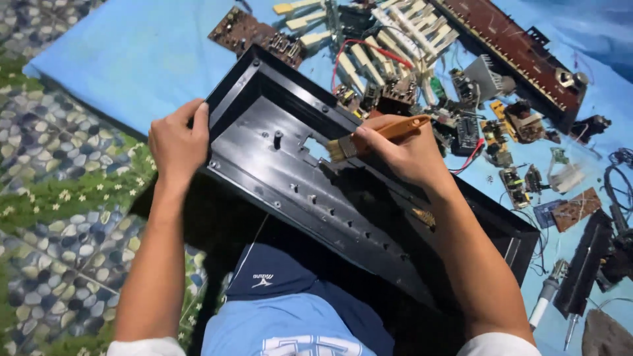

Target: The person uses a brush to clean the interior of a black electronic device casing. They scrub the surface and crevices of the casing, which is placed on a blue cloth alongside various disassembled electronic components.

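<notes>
Right hand (402,150) brushing black casing (290,178) – left hand (177,142) steadying.

Bare forearms, white short sleeves, light blue shirt over dark navy shorts with a small white logo

The near end of the black casing (316,191) is hidden behind the right forearm and the person's lap. The right hand (402,148) covers most of the brush (376,137) handle. The keyboard frame (521,49) is cut off by the top edge. The small circuit parts (521,178) on the blue sheet (132,59) are too small to tell apart.
</notes>
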